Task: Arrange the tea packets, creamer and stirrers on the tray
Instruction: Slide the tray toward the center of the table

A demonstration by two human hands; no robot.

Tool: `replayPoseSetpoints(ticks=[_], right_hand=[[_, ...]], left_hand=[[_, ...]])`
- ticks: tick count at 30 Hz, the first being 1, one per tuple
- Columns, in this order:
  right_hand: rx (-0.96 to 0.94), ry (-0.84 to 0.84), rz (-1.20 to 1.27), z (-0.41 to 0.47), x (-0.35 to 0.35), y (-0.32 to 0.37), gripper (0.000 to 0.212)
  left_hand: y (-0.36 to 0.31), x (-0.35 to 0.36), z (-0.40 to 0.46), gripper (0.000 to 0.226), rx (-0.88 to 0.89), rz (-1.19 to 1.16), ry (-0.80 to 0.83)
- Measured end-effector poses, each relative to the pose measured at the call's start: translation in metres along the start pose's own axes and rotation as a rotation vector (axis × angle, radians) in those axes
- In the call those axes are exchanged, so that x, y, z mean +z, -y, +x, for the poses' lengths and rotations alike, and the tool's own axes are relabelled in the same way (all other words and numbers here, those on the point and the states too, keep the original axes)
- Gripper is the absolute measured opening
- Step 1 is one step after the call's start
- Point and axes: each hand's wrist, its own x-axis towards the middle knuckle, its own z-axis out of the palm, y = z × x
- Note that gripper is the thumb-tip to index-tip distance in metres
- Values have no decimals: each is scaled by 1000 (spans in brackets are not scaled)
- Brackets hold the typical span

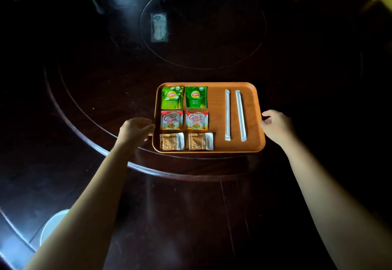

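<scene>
Dark round counter [89,134] is carrying everything, its raised inner ring running under the near edge of the tray. Orange tray [216,108] is sitting near the middle, long sides toward and away from the person.

Left hand [135,128] is curling at the tray's left rim, fingers [149,131] touching the edge; right hand [275,124] is doing the same at the right rim. Both look half-closed on the rim rather than clenched — whether they are gripping or only resting, cannot tell.

Two wrapped stirrers [227,115] are lying side by side on the right half, nearly parallel, the outer one slanting a little. On the left half, three rows of two: green tea packets [172,97] at the far edge, red creamer [171,120] sachets in the middle, brown sachets [172,141] nearest.

Judgement: arranging looks finished; the step in hand is squaring or shifting the tray. Doing it well is meaning level, even pull from both sides — any tilt or jerk is risking the light packets sliding out of line
</scene>
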Motion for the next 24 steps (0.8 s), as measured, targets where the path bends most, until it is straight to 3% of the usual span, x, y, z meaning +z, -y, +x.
replayPoseSetpoints(ticks=[5, 12, 17, 24], right_hand=[[-82, -29, -153, -40, -10, 15, 23], [-412, -51, -61, -141, 30, 34, 13], [-651, -22, -87, -200, 73, 25, 22], [-783, 70, -279, -239, 135, 15, 47]], left_hand=[[-1, -17, -52, 19, 74, 219, -82], [40, -16, -166, 11, 242, 414, -330], [92, -16, -226, 22, 330, 494, -418], [168, -40, -255, 38, 206, 681, -487]])
